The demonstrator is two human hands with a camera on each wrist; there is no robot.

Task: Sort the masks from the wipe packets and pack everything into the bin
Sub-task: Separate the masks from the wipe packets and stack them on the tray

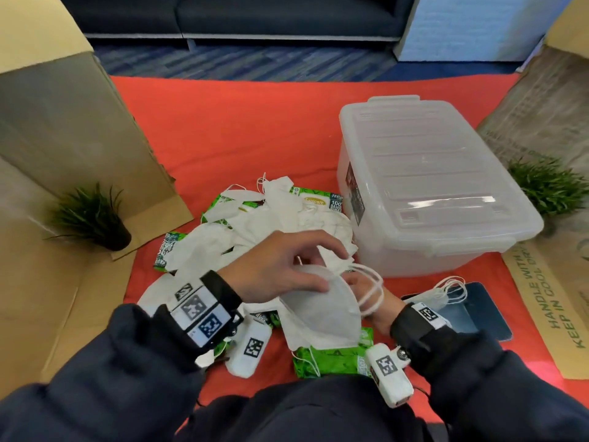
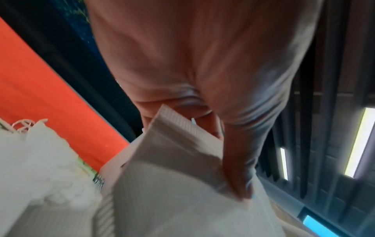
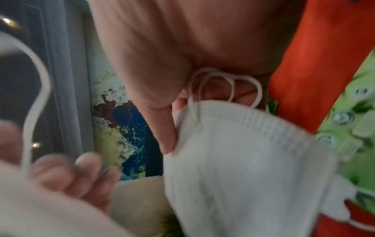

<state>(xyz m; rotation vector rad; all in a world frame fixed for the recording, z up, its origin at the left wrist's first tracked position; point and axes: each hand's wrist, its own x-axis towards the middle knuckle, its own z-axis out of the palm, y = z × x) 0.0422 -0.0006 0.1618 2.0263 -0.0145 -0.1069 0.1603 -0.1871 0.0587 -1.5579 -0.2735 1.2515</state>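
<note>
I hold a white folded mask (image 1: pixel 322 309) above the red cloth in front of me. My left hand (image 1: pixel 331 269) reaches over it from the left and pinches its edge (image 2: pixel 172 184) between thumb and fingers (image 2: pixel 239 187). My right hand (image 1: pixel 353 280) is mostly hidden beneath the mask; its thumb (image 3: pixel 168 141) presses on the mask (image 3: pixel 243 160) and white ear loops (image 3: pixel 213 80) hang round it. Behind lies a mixed pile of white masks (image 1: pixel 264 218) and green wipe packets (image 1: pixel 318 199). Another green packet (image 1: pixel 331 358) lies under my hands. The clear plastic bin (image 1: pixel 398 256) stands at the right with its lid on.
A small stack of masks (image 1: pixel 446 290) lies on a dark flat slab (image 1: pixel 481 314) right of my hands. Cardboard boxes (image 1: pixel 63 138) (image 1: pixel 548 116) flank the red cloth (image 1: pixel 239 122). Potted artificial plants (image 1: pixel 95 218) (image 1: pixel 548 189) stand on either side.
</note>
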